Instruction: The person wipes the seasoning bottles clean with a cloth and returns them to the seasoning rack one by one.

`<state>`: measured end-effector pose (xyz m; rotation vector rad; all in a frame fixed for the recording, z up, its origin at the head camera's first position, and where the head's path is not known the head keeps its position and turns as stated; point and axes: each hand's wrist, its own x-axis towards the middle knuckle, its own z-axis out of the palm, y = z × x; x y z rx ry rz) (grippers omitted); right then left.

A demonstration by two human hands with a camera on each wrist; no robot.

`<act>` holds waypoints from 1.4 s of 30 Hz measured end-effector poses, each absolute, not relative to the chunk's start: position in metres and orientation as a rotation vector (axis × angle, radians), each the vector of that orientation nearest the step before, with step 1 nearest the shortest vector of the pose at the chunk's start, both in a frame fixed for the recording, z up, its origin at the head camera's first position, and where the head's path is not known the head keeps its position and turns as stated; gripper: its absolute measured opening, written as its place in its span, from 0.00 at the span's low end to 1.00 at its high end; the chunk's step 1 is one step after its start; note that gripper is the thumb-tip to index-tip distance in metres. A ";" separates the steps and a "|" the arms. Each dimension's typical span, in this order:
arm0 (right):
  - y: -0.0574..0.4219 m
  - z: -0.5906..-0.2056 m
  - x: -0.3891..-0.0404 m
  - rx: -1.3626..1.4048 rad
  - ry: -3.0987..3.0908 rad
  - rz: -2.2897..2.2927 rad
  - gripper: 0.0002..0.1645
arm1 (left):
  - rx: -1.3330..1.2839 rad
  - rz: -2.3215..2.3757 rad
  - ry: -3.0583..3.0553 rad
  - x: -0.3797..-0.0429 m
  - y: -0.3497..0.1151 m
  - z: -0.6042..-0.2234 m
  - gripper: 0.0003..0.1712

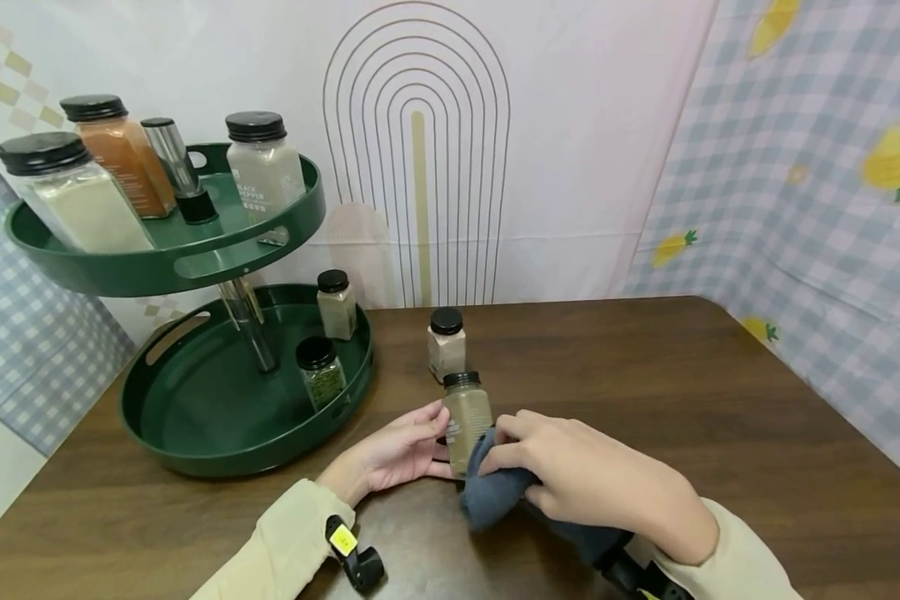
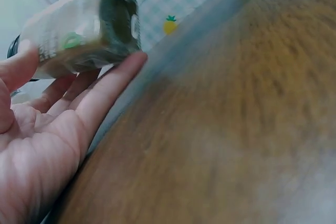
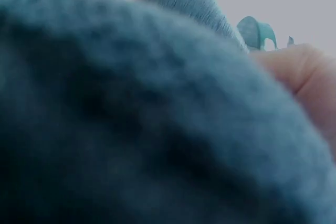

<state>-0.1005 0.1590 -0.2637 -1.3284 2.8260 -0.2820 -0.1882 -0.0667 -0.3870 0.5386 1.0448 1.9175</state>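
Observation:
A clear spice jar (image 1: 467, 421) with a black lid and greenish-tan powder is held up off the table by my left hand (image 1: 408, 450). In the left wrist view the thumb lies on one side of the jar (image 2: 79, 35) and the fingers support it from the other. My right hand (image 1: 570, 467) grips a dark blue-grey cloth (image 1: 495, 496) and holds it against the jar's lower right side. The cloth (image 3: 157, 103) fills most of the right wrist view and hides the fingertips. Just behind stands another small black-lidded jar (image 1: 447, 346) on the table.
On the left stands a green two-tier tray (image 1: 232, 462). Its upper tier (image 1: 120, 275) carries large jars and a metal grinder (image 1: 176, 162); the lower one bears a jar of green herbs (image 1: 321, 379) and a pale jar (image 1: 337, 310). A wall covering (image 1: 570, 167) hangs behind the brown table (image 1: 645, 375).

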 end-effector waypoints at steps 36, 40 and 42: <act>0.148 -0.283 -0.112 -1.267 3.175 -0.241 0.23 | 0.597 1.844 1.088 -0.188 -0.065 -0.384 0.33; 0.147 -0.280 -0.108 -1.328 3.107 -0.218 0.24 | 0.592 1.868 1.070 -0.187 -0.066 -0.385 0.31; 0.147 -0.278 -0.105 -1.355 3.058 -0.206 0.24 | 0.593 1.878 1.068 -0.186 -0.066 -0.386 0.30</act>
